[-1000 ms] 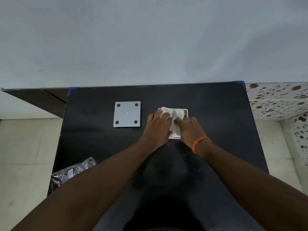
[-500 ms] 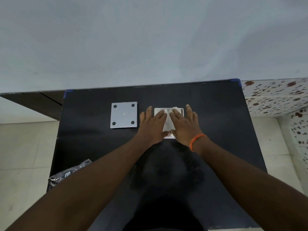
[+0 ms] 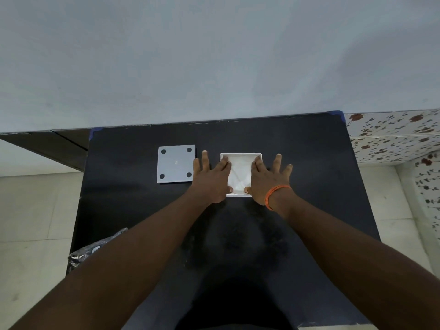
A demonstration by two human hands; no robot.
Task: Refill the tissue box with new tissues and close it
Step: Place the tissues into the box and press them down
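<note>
A white square tissue box (image 3: 240,154) stands open on the black table, with white tissues (image 3: 240,172) lying flat inside it. My left hand (image 3: 210,179) rests flat over the box's left edge, fingers spread, index and middle fingertips on the tissues. My right hand (image 3: 266,178), with an orange thread at the wrist, lies flat over the right edge, its fingertips also on the tissues. Neither hand grips anything. The grey square lid (image 3: 176,163) with four dark round pads lies flat to the left of the box, apart from it.
The black table (image 3: 133,206) backs onto a pale wall. A crumpled clear plastic wrapper (image 3: 95,250) lies at the table's near left edge, partly under my left forearm. Tiled floor shows on both sides.
My hands have slid apart from the middle of the box to its left and right edges, uncovering the tissues, which now lie flat inside instead of bunched above the rim.
</note>
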